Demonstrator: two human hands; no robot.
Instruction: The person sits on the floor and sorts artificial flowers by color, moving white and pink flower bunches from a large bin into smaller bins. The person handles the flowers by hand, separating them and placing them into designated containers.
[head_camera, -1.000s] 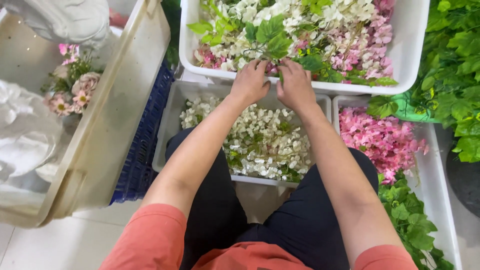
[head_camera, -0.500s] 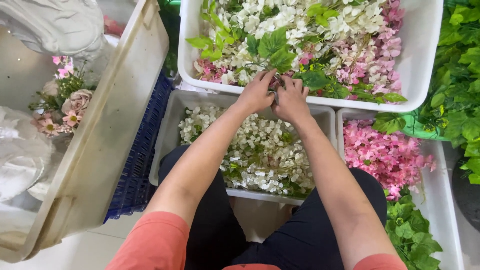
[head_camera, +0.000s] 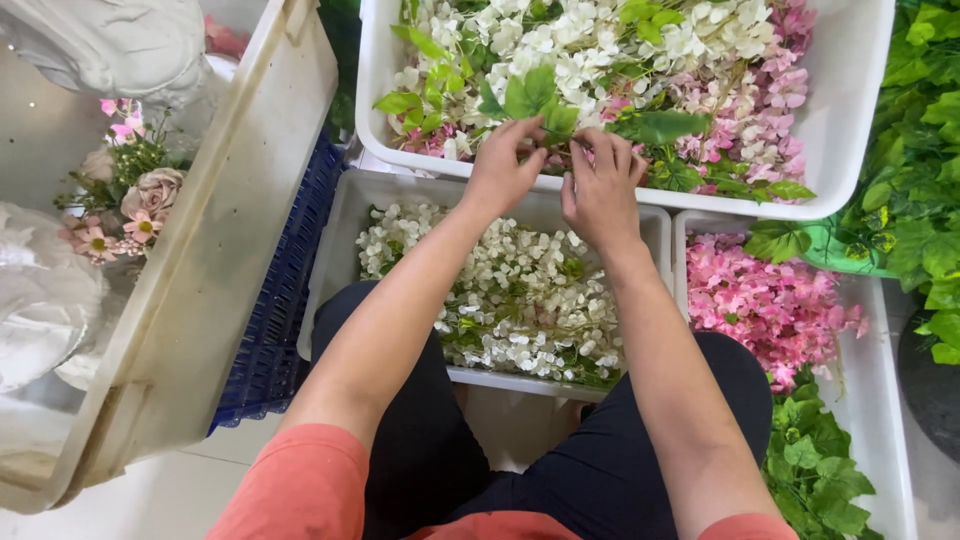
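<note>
Pinching green leaves (head_camera: 545, 105) | left hand (head_camera: 503, 170) fingers closed | right hand (head_camera: 600, 190) fingers curled, touching

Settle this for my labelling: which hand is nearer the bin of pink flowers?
Right. The right hand works just up and left of the pink flower bin; the left hand is farther left.

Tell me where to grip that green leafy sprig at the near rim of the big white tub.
Pinch the leafy sprig low on its stem from the near side, probably best, where the left hand and right hand already meet; leaves and blossoms crowd the far side.
</note>
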